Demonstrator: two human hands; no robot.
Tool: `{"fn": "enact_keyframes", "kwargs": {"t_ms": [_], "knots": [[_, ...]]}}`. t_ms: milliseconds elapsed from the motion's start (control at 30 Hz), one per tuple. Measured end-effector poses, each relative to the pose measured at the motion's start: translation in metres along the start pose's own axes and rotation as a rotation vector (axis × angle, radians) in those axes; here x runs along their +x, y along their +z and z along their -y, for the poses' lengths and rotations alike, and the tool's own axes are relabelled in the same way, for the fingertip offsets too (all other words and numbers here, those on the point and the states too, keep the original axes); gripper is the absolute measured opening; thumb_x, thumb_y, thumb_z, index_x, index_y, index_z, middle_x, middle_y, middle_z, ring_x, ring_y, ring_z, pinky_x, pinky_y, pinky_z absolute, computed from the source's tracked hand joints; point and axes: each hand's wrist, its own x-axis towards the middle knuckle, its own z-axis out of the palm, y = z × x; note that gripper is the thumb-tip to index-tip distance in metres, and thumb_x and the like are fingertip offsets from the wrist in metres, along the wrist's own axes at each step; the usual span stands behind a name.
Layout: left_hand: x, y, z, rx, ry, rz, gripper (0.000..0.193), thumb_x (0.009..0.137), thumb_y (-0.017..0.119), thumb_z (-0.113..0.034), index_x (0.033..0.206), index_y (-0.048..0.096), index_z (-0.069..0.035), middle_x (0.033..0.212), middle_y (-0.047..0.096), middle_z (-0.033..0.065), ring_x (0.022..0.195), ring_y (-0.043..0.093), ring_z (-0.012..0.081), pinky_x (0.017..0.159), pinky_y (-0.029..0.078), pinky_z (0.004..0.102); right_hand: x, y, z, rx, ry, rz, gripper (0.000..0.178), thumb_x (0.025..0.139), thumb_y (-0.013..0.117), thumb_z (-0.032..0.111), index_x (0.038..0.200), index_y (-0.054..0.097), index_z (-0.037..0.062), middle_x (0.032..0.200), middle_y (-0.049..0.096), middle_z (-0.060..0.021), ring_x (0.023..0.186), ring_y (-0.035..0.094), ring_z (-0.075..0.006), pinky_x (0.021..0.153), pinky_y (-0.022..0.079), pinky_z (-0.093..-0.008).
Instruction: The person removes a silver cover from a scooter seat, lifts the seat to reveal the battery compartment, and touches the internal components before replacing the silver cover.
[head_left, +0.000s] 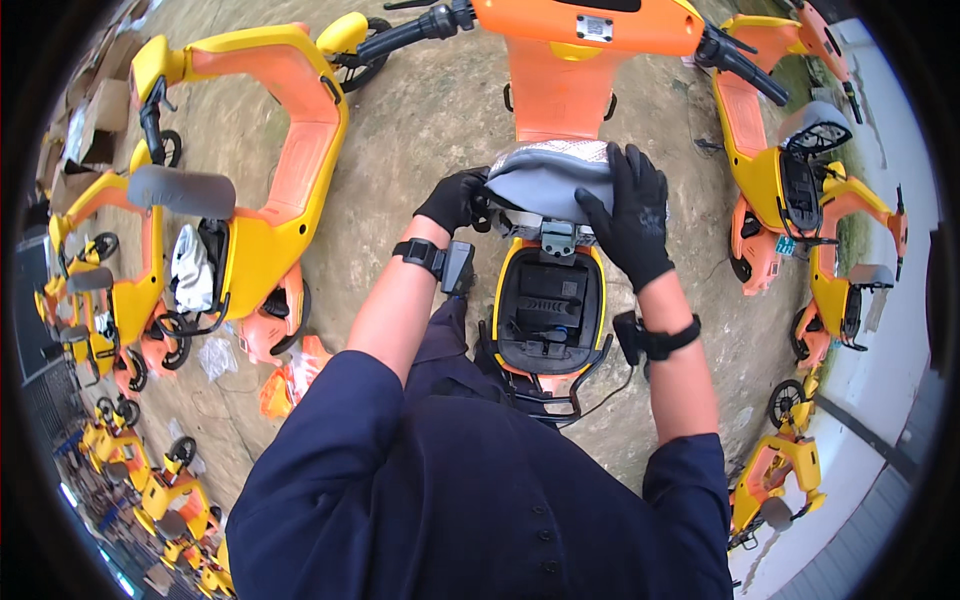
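Note:
A grey and silver cloth seat cover (550, 175) lies over the tilted-up seat of the orange and yellow scooter in front of me. My left hand (458, 200), in a black glove, is closed at the cover's left edge, its fingertips partly hidden. On the right side, my gloved right hand (634, 218) holds the cover, with the thumb on its near face and the long fingers along its edge. Below the cover is a metal hinge bracket (558, 237). The black compartment (548, 305) under the seat is uncovered.
Yellow and orange scooters stand on both sides; the nearest left one (325, 140) has a grey seat (182, 190) and a pale cloth (192, 268). Another scooter (745, 120) at right has its seat raised. An orange plastic bag (292, 385) lies on the concrete floor (420, 110).

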Motion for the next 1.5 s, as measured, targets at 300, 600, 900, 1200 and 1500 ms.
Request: {"fn": "enact_keyframes", "kwargs": {"t_ms": [300, 600, 900, 1200, 1500], "knots": [[-0.02, 0.008, 0.043, -0.097, 0.223, -0.198, 0.046, 0.077, 0.046, -0.005, 0.123, 0.043, -0.007, 0.059, 0.049, 0.0022, 0.044, 0.042, 0.0091, 0.04, 0.033, 0.0219, 0.018, 0.028, -0.004, 0.109, 0.076, 0.006, 0.046, 0.074, 0.06, 0.038, 0.109, 0.053, 0.0093, 0.1, 0.056, -0.0137, 0.094, 0.052, -0.0298, 0.083, 0.037, -0.0414], [0.02, -0.002, -0.01, 0.833, 0.628, -0.49, 0.047, 0.079, 0.057, -0.032, 0.114, 0.051, -0.001, 0.108, 0.056, 0.0167, 0.105, 0.05, 0.029, 0.089, 0.04, 0.035, 0.056, 0.032, -0.021, 0.191, 0.403, 0.388, 0.052, 0.07, 0.057, 0.056, 0.103, 0.059, 0.0158, 0.095, 0.062, -0.0131, 0.091, 0.058, -0.0283, 0.077, 0.043, -0.0392], [-0.003, 0.093, -0.055, 0.945, 0.913, -0.088, 0.06, 0.076, 0.057, -0.049, 0.116, 0.051, -0.005, 0.112, 0.053, 0.0187, 0.106, 0.05, 0.031, 0.091, 0.039, 0.0369, 0.038, 0.046, -0.049, 0.601, 0.257, 0.054, 0.066, 0.073, 0.059, 0.049, 0.118, 0.048, 0.0017, 0.115, 0.052, -0.0201, 0.106, 0.051, -0.0297, 0.09, 0.039, -0.0375], [0.002, 0.095, -0.079, 0.867, 0.52, 0.139, 0.051, 0.08, 0.057, -0.044, 0.108, 0.058, -0.002, 0.09, 0.064, 0.0132, 0.079, 0.059, 0.0179, 0.074, 0.046, 0.0282, 0.011, 0.025, -0.079, 0.69, 0.593, 0.234, 0.053, 0.076, 0.06, 0.047, 0.101, 0.06, 0.0002, 0.096, 0.061, -0.0181, 0.089, 0.058, -0.0261, 0.079, 0.044, -0.0321], [0.022, 0.099, -0.088, 0.951, 0.381, 0.076, 0.049, 0.075, 0.06, -0.045, 0.096, 0.061, -0.001, 0.081, 0.064, 0.0151, 0.073, 0.061, 0.0239, 0.069, 0.046, 0.0318, 0.018, 0.039, -0.075, 0.516, 0.54, 0.186, 0.039, 0.079, 0.058, 0.041, 0.081, 0.065, 0.0025, 0.073, 0.061, -0.0183, 0.072, 0.059, -0.0332, 0.065, 0.046, -0.0345]]}}
